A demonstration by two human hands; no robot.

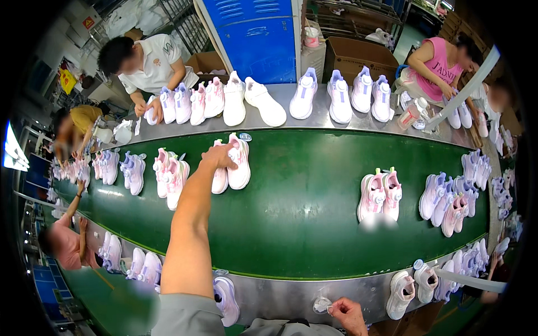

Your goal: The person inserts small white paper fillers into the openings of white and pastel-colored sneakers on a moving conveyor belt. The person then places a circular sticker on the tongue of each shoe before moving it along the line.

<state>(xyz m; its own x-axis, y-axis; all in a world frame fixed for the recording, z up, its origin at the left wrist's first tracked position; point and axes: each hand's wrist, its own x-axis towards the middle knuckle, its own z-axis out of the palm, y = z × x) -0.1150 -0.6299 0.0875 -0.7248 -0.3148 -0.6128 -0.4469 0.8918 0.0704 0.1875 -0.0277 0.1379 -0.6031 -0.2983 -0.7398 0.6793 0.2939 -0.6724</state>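
Note:
My left hand [217, 155] reaches out over the green belt, its fingers closed at the collars of a pair of pink-and-white sneakers [240, 162]. The pair stands on the belt, the left shoe partly covered by my hand and arm. Down at the near metal ledge, my right hand [348, 315] pinches the edge of a crumpled white scrap [322, 304], which looks like cloth or paper. On the same ledge, a lilac-and-white sneaker [226, 301] stands beside my left sleeve. To the right of my right hand is a pale beige sneaker [401, 294].
Sneaker pairs stand along the green belt [302, 224], including a pink pair [380, 196] at right and another pink pair [171, 176] at left. White and lilac shoes line the far metal ledge [302, 124]. Co-workers sit across and at both sides. A bottle [412, 113] stands far right.

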